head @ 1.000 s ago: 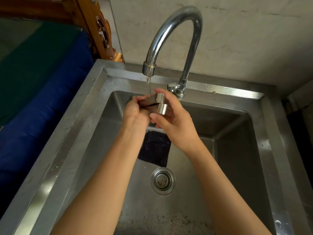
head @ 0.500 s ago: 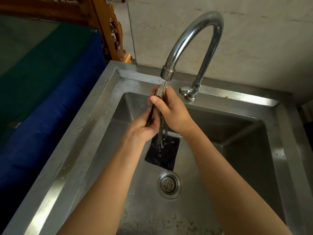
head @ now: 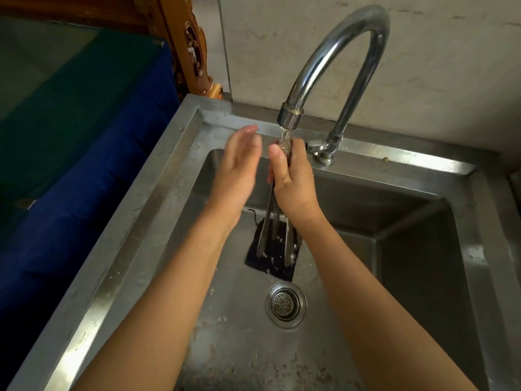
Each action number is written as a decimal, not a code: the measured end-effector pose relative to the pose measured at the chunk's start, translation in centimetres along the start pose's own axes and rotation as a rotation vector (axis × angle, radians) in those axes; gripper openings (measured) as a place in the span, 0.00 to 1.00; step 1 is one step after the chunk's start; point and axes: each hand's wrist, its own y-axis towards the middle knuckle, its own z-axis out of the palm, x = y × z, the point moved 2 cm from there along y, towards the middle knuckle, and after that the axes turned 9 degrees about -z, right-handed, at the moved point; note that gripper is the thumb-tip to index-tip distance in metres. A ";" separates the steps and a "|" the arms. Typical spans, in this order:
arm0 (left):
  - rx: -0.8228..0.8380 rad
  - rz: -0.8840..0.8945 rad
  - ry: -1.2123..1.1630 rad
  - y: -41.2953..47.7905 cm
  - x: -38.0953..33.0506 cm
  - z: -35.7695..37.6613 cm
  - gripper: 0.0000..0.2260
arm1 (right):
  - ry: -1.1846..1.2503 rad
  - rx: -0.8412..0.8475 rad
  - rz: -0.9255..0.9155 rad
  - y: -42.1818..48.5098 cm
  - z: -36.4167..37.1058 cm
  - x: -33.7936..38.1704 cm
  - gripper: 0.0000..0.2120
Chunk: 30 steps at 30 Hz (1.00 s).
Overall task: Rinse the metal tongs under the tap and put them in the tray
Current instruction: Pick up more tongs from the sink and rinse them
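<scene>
The metal tongs (head: 272, 230) hang upright over the steel sink (head: 158, 193), hinge end up, their two arms pointing down. My right hand (head: 293, 182) is shut around their upper part, directly beneath the tap's spout (head: 290, 117), and a thin stream of water falls onto the top of the tongs. My left hand (head: 239, 167) is just to the left, fingers spread and flat, apart from the tongs and holding nothing. No tray is in view.
A dark rectangular pad (head: 270, 263) lies on the sink floor under the tongs, with the round drain strainer (head: 285, 304) in front of it. The tap's base (head: 324, 149) stands on the back rim. A blue cloth (head: 70, 170) covers the surface left of the sink.
My left hand has let go of the tongs and opened, moving up and left. The right hand still holds the tongs upright under the water.
</scene>
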 end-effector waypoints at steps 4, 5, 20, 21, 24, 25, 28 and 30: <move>0.121 -0.021 0.008 0.5 0.4 3.7 0.18 | 0.139 -0.137 0.067 -0.2 0.1 0.4 0.16; 0.104 -0.006 -0.002 0.6 0.5 4.1 0.18 | 0.155 -0.167 0.089 -0.3 0.2 0.5 0.18; 0.149 -0.047 -0.192 -0.7 1.8 4.7 0.15 | 0.134 -0.239 0.306 -0.4 0.2 -0.4 0.21; 0.152 -0.041 -0.204 -0.9 2.0 4.9 0.13 | 0.071 -0.232 0.311 -0.2 0.1 -0.8 0.20; 0.047 -0.082 -0.228 -0.6 2.2 5.0 0.12 | -0.041 -0.191 0.295 -0.1 0.4 -1.1 0.19; 0.014 -0.076 -0.232 -0.4 2.3 4.9 0.10 | -0.031 -0.183 0.284 -0.3 0.4 -1.0 0.19; -0.012 0.019 -0.153 -0.4 2.0 5.1 0.09 | 0.020 -0.161 0.225 -0.7 -0.3 -0.9 0.19; -0.014 0.103 -0.092 -0.4 1.8 5.1 0.11 | 0.046 -0.135 0.162 -1.5 -1.0 -1.0 0.21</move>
